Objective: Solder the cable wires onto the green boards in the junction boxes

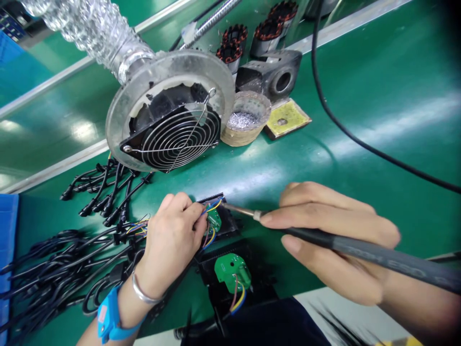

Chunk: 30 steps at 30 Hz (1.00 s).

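Note:
My left hand (175,238) is closed in a pinch at the blue and yellow wires (213,206) over a small green circuit board (215,222). That board sits in a black tray-like housing (228,226), partly hidden behind my fingers. My right hand (324,214) grips a soldering iron (345,245) like a pen. Its tip points left and reaches the wire ends at the housing's upper edge; whether they touch I cannot tell. Just below lies a second green circuit board (225,274), with coloured wires (239,298) looping off it.
A fume extractor fan (182,139) with a foil duct (97,33) stands behind my left hand. Right of it are a solder-scrap bowl (248,132), a yellow sponge (288,117) and an iron stand (268,77). Black cables (61,269) pile up at left; another cable (360,139) crosses the right.

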Each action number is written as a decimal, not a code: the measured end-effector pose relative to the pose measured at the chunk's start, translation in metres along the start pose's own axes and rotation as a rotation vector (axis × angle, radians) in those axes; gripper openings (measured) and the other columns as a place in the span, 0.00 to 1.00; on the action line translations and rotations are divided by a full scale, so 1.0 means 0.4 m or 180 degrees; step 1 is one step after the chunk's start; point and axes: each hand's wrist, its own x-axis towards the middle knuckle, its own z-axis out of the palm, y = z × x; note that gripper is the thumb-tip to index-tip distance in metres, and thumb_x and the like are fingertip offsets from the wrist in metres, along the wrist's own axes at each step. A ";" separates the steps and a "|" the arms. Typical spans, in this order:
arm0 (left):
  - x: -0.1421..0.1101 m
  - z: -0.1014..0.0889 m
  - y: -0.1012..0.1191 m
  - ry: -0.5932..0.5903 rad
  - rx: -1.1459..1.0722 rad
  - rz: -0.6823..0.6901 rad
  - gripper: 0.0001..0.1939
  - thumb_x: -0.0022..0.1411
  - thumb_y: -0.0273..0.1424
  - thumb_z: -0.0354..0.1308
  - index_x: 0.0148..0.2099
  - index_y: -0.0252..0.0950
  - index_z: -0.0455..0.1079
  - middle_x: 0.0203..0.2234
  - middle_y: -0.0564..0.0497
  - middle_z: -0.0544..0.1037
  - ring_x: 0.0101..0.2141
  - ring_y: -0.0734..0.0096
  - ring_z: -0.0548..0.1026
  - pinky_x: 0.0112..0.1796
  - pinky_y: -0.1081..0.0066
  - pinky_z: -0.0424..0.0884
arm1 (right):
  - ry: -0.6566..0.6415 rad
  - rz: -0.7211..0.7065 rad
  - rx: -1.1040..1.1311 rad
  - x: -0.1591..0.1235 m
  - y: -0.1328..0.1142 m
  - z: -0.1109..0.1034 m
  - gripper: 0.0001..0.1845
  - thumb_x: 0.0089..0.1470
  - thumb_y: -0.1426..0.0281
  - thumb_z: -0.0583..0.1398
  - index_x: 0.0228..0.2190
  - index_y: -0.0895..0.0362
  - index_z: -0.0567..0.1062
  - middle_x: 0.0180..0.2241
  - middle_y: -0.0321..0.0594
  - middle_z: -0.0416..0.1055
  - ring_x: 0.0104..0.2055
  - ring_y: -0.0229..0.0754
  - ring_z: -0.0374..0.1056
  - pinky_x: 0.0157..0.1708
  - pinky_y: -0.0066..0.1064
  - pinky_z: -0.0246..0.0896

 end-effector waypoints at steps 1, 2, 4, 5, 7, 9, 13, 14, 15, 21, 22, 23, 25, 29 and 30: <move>0.000 -0.001 0.000 -0.0016 -0.0004 0.0000 0.09 0.66 0.30 0.53 0.32 0.37 0.69 0.28 0.51 0.67 0.32 0.65 0.64 0.31 0.66 0.63 | 0.0072 0.0028 -0.0072 -0.001 -0.004 -0.007 0.18 0.48 0.80 0.57 0.40 0.54 0.77 0.30 0.40 0.72 0.28 0.40 0.67 0.25 0.36 0.64; -0.001 -0.001 0.000 -0.0034 -0.0003 -0.0004 0.09 0.66 0.30 0.53 0.32 0.37 0.69 0.29 0.51 0.67 0.32 0.65 0.64 0.31 0.66 0.63 | 0.0190 0.0057 -0.0177 -0.002 -0.007 -0.012 0.19 0.49 0.80 0.58 0.41 0.53 0.77 0.30 0.40 0.72 0.29 0.42 0.67 0.26 0.37 0.64; -0.001 -0.002 -0.001 -0.0060 0.0026 -0.0008 0.09 0.66 0.30 0.53 0.32 0.37 0.69 0.29 0.51 0.67 0.32 0.65 0.64 0.31 0.66 0.63 | 0.0424 0.0136 -0.0352 -0.003 -0.009 -0.012 0.19 0.50 0.78 0.59 0.43 0.50 0.77 0.31 0.40 0.73 0.31 0.44 0.68 0.27 0.38 0.65; -0.002 -0.002 -0.001 -0.0065 0.0049 -0.0006 0.10 0.66 0.30 0.53 0.32 0.37 0.69 0.28 0.51 0.67 0.32 0.65 0.63 0.30 0.66 0.63 | 0.0596 0.0163 -0.0360 -0.003 -0.007 -0.007 0.19 0.51 0.77 0.59 0.44 0.49 0.77 0.31 0.39 0.73 0.30 0.43 0.68 0.26 0.38 0.65; -0.002 -0.003 -0.003 -0.0076 0.0098 -0.0003 0.10 0.67 0.31 0.53 0.31 0.37 0.68 0.28 0.51 0.66 0.32 0.65 0.63 0.30 0.66 0.62 | 0.0998 0.0072 -0.0227 -0.002 0.001 0.013 0.22 0.55 0.76 0.58 0.50 0.47 0.75 0.27 0.36 0.71 0.24 0.39 0.67 0.21 0.34 0.63; -0.001 -0.003 -0.004 -0.0098 0.0123 -0.0005 0.10 0.67 0.31 0.53 0.31 0.37 0.67 0.28 0.51 0.66 0.32 0.66 0.63 0.30 0.66 0.62 | 0.1236 -0.0019 -0.0053 -0.003 0.013 0.039 0.24 0.58 0.76 0.57 0.54 0.48 0.72 0.23 0.32 0.69 0.19 0.35 0.64 0.17 0.30 0.62; -0.002 -0.006 -0.003 -0.0112 0.0138 0.0025 0.09 0.66 0.31 0.54 0.32 0.37 0.68 0.28 0.51 0.66 0.32 0.66 0.63 0.31 0.67 0.62 | 0.0674 0.0099 -0.0112 0.001 0.031 0.077 0.16 0.57 0.80 0.59 0.45 0.52 0.73 0.31 0.34 0.75 0.27 0.35 0.74 0.27 0.28 0.72; -0.002 -0.006 -0.003 -0.0111 0.0126 0.0034 0.09 0.66 0.30 0.54 0.33 0.37 0.69 0.29 0.51 0.67 0.32 0.66 0.64 0.31 0.67 0.63 | 0.0462 0.0115 -0.0216 0.005 0.033 0.082 0.13 0.56 0.80 0.59 0.41 0.53 0.72 0.33 0.35 0.76 0.30 0.36 0.75 0.31 0.29 0.73; -0.003 -0.005 -0.003 -0.0117 0.0106 0.0041 0.08 0.66 0.30 0.54 0.33 0.37 0.69 0.29 0.51 0.67 0.32 0.66 0.64 0.31 0.67 0.63 | 0.0289 0.0130 -0.0346 0.012 0.034 0.084 0.11 0.56 0.79 0.59 0.39 0.53 0.70 0.34 0.36 0.76 0.31 0.37 0.75 0.33 0.29 0.73; -0.010 -0.010 -0.002 -0.0178 0.0038 0.0077 0.08 0.66 0.30 0.53 0.34 0.38 0.71 0.29 0.51 0.67 0.33 0.65 0.65 0.32 0.67 0.64 | -0.0133 0.0227 -0.0710 0.053 0.025 0.090 0.10 0.52 0.78 0.58 0.36 0.55 0.66 0.29 0.32 0.71 0.28 0.33 0.69 0.29 0.25 0.65; -0.010 -0.015 -0.001 -0.0198 -0.0007 0.0059 0.08 0.66 0.30 0.53 0.35 0.38 0.72 0.29 0.50 0.68 0.33 0.65 0.65 0.32 0.67 0.64 | -0.0119 0.0257 -0.0665 0.055 0.023 0.091 0.10 0.52 0.79 0.58 0.36 0.55 0.66 0.28 0.31 0.70 0.28 0.33 0.69 0.28 0.24 0.64; -0.009 -0.021 0.002 -0.0216 -0.0090 0.0022 0.07 0.65 0.30 0.53 0.37 0.38 0.73 0.30 0.50 0.69 0.34 0.65 0.66 0.33 0.66 0.65 | -0.0109 0.0302 -0.0594 0.056 0.020 0.092 0.11 0.52 0.79 0.58 0.36 0.54 0.66 0.29 0.31 0.70 0.28 0.32 0.69 0.28 0.23 0.64; -0.004 -0.036 0.010 -0.0237 -0.0363 -0.0079 0.08 0.61 0.31 0.58 0.43 0.38 0.74 0.32 0.50 0.71 0.35 0.64 0.68 0.36 0.64 0.67 | -0.0096 0.0386 -0.0374 0.054 0.018 0.095 0.12 0.51 0.80 0.59 0.37 0.54 0.66 0.30 0.31 0.71 0.28 0.31 0.68 0.27 0.22 0.63; 0.011 -0.051 0.030 -0.0061 -0.1025 -0.0137 0.13 0.57 0.35 0.64 0.45 0.39 0.74 0.35 0.51 0.77 0.37 0.63 0.71 0.41 0.61 0.67 | -0.0001 0.0320 0.0204 0.044 0.025 0.101 0.14 0.51 0.80 0.60 0.38 0.54 0.66 0.32 0.31 0.72 0.27 0.30 0.67 0.29 0.22 0.65; 0.013 -0.049 0.033 0.0001 -0.1184 -0.0166 0.08 0.60 0.34 0.63 0.42 0.40 0.75 0.33 0.52 0.78 0.36 0.65 0.72 0.41 0.62 0.66 | 0.0058 0.0252 0.0300 0.042 0.027 0.102 0.14 0.52 0.80 0.61 0.38 0.54 0.66 0.32 0.32 0.72 0.27 0.30 0.68 0.29 0.22 0.65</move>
